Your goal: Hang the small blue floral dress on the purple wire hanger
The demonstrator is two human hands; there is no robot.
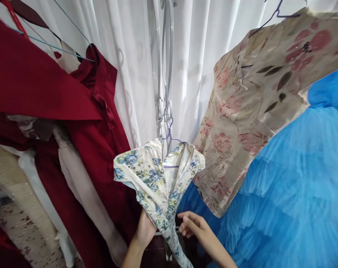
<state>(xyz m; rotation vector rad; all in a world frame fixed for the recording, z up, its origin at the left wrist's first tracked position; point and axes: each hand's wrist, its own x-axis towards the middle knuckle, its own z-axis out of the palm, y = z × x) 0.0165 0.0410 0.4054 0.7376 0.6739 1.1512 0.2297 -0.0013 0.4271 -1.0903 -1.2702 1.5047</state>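
Note:
A white garment with blue flower print [154,175] hangs on a purple wire hanger [170,136] in the middle of a clothes rack. My left hand [144,227] grips the garment from behind, low on its gathered fabric. My right hand [191,224] is just right of the same fabric, fingers loosely curled and apart, touching or almost touching it. The hanger's hook reaches up to a shiny metal rail piece [163,67].
Dark red dresses [46,89] and pale garments [79,186] hang on the left. A beige dress with pink flowers [255,96] and a bright blue tulle skirt [294,186] crowd the right. White curtains [135,56] hang behind. Speckled floor [23,238] shows at lower left.

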